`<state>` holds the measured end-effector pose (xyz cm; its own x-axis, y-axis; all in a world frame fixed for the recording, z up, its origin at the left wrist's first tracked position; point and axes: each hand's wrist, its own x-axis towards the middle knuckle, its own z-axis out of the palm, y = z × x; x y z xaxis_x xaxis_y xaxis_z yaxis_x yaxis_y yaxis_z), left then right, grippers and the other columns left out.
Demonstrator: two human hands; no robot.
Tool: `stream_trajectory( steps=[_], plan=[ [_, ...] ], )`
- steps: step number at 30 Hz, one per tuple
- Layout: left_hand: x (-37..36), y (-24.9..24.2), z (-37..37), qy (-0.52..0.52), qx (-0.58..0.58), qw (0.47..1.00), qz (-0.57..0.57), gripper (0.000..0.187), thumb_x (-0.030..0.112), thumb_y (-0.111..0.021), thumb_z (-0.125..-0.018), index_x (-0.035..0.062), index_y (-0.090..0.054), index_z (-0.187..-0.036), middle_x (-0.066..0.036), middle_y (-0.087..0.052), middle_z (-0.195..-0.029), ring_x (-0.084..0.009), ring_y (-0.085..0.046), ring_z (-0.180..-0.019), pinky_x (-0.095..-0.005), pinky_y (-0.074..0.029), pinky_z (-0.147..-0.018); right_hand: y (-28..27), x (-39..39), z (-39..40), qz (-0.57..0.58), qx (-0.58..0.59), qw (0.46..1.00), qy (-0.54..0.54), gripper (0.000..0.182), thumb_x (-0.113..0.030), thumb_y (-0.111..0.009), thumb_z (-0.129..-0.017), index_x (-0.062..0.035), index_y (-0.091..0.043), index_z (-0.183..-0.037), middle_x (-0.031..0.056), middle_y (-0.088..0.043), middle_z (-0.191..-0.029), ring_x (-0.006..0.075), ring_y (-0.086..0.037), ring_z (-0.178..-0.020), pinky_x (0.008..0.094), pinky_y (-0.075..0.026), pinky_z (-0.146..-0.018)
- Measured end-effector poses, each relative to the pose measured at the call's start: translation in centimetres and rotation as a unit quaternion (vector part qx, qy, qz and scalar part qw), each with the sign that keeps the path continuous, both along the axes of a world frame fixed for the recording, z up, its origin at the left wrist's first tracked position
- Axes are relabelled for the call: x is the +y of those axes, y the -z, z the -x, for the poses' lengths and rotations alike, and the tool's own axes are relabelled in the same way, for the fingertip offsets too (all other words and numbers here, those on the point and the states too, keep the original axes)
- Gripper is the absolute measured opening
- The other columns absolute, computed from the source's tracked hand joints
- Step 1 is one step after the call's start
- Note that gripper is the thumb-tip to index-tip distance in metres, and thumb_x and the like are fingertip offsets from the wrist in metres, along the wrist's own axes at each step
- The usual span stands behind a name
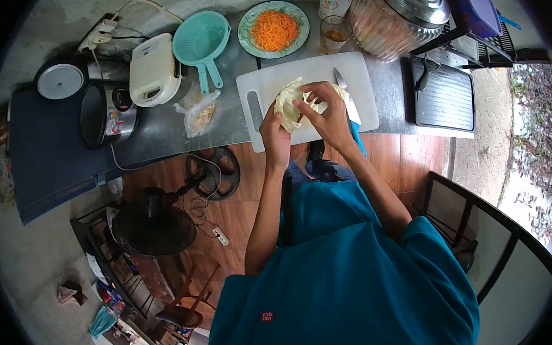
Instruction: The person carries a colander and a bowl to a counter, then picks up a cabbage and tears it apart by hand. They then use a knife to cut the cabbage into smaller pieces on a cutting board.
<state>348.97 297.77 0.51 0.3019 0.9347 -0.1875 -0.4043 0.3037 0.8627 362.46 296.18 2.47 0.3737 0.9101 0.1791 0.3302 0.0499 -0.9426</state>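
A pale green-white piece of cabbage (289, 106) is held above the white cutting board (259, 78). My left hand (275, 138) grips it from the left, fingers wrapped around its lower side. On its right side my right hand (328, 115) has bent fingers and thumb at the leaves, closed on the cabbage's edge. More pale cabbage (343, 95) shows behind my right hand, partly hidden. A knife (350, 105) lies at the board's right, its blue handle reaching past the front edge.
Behind the board stand a plate (248, 43) of shredded carrot, a glass (335, 35) and a large lidded jar (399, 16). A green colander (201, 41), a plastic bag (200, 116) and a white sandwich maker (155, 71) are left. At right is a grill plate (445, 99).
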Motion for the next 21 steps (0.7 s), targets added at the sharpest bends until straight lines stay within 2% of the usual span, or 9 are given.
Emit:
stream_trajectory(
  steps=[2, 6, 8, 10, 12, 14, 15, 17, 21],
  plan=[
    [-0.2, -0.8, 0.0, 0.024, -0.058, 0.998, 0.017, 0.05, 0.026, -0.036, -0.098, -0.0013, -0.041, -0.14, -0.014, -0.049, -0.139, -0.0265, -0.05, -0.128, -0.0442, -0.041, -0.108, -0.1, 0.3, 0.2, -0.011, 0.015, 1.0, 0.025, 0.027, -0.017, -0.076, -0.082, 0.0017, -0.064, -0.098, 0.0068, -0.065, -0.085, 0.0133, -0.057, -0.072, 0.029, -0.048, -0.07],
    [-0.2, -1.5, 0.2, 0.011, -0.105, 0.991, 0.087, 0.051, 0.029, -0.036, -0.098, 0.0005, -0.041, -0.141, -0.014, -0.048, -0.141, -0.0281, -0.048, -0.13, -0.0485, -0.038, -0.111, -1.2, 0.6, 0.3, 0.017, 0.06, 0.997, 0.054, 0.028, -0.017, -0.078, -0.079, 0.0014, -0.067, -0.097, 0.0061, -0.065, -0.077, 0.0138, -0.056, -0.069, 0.0284, -0.047, -0.07],
    [0.0, -1.5, 0.6, 0.038, -0.157, 0.981, 0.111, 0.054, 0.036, -0.035, -0.1, 0.0029, -0.04, -0.142, -0.014, -0.048, -0.142, -0.0288, -0.045, -0.133, -0.0519, -0.036, -0.111, -1.6, 0.7, 0.1, 0.036, 0.047, 0.997, 0.048, 0.027, -0.017, -0.079, -0.079, 0.0018, -0.068, -0.094, 0.0061, -0.065, -0.076, 0.014, -0.056, -0.069, 0.0285, -0.047, -0.069],
    [0.4, -2.3, 0.6, 0.03, -0.16, 0.979, 0.124, 0.053, 0.036, -0.037, -0.101, 0.0029, -0.04, -0.142, -0.014, -0.048, -0.141, -0.0282, -0.047, -0.131, -0.0513, -0.04, -0.108, -1.9, 0.7, 0.0, 0.055, 0.035, 0.997, 0.042, 0.026, -0.017, -0.08, -0.078, 0.0022, -0.069, -0.092, 0.0061, -0.065, -0.075, 0.0141, -0.057, -0.069, 0.0285, -0.048, -0.069],
    [0.8, -3.1, 0.5, 0.024, -0.166, 0.977, 0.135, 0.052, 0.035, -0.038, -0.101, 0.003, -0.039, -0.143, -0.014, -0.048, -0.141, -0.0276, -0.049, -0.129, -0.0507, -0.043, -0.106, -2.2, 0.9, -0.2, 0.031, 0.004, 0.998, 0.055, 0.019, -0.014, -0.078, -0.079, 0.0024, -0.071, -0.087, 0.0077, -0.065, -0.073, 0.0154, -0.062, -0.066, 0.0295, -0.049, -0.066],
    [1.0, -3.6, 0.7, 0.044, 0.045, 0.997, 0.038, 0.048, 0.023, -0.049, -0.1, 0.0017, -0.041, -0.143, -0.013, -0.051, -0.137, -0.0239, -0.057, -0.12, -0.044, -0.052, -0.097, -2.4, 1.0, -0.4, 0.02, -0.007, 0.998, 0.062, 0.019, -0.013, -0.078, -0.079, 0.0013, -0.072, -0.09, 0.0079, -0.065, -0.076, 0.0154, -0.062, -0.067, 0.0297, -0.049, -0.065],
    [1.0, -3.7, 0.6, 0.045, 0.045, 0.997, 0.038, 0.048, 0.023, -0.049, -0.1, 0.0017, -0.041, -0.143, -0.013, -0.051, -0.137, -0.0239, -0.057, -0.12, -0.044, -0.052, -0.097, -2.4, 1.1, -0.5, 0.008, -0.018, 0.998, 0.068, 0.019, -0.011, -0.078, -0.078, 0.0002, -0.072, -0.093, 0.0081, -0.066, -0.08, 0.0153, -0.062, -0.068, 0.03, -0.05, -0.065],
    [0.9, -3.9, 0.7, 0.02, 0.123, 0.992, 0.013, 0.048, 0.008, -0.056, -0.096, 0.0, -0.044, -0.141, -0.013, -0.055, -0.133, -0.0201, -0.061, -0.112, -0.0367, -0.058, -0.088, -2.2, 1.4, -0.5, -0.017, -0.038, 0.996, 0.085, 0.02, -0.009, -0.078, -0.077, -0.0016, -0.073, -0.095, 0.0081, -0.065, -0.085, 0.0155, -0.062, -0.069, 0.0303, -0.05, -0.065],
    [0.5, -4.8, -0.1, -0.01, 0.121, 0.993, -0.006, 0.05, 0.007, -0.061, -0.093, -0.0009, -0.046, -0.14, -0.014, -0.057, -0.129, -0.0191, -0.062, -0.11, -0.0348, -0.058, -0.087, -1.2, 1.7, -0.4, -0.08, -0.081, 0.988, 0.107, 0.025, -0.004, -0.079, -0.073, -0.006, -0.074, -0.098, 0.0084, -0.062, -0.098, 0.016, -0.061, -0.072, 0.0296, -0.05, -0.065]
  ],
)
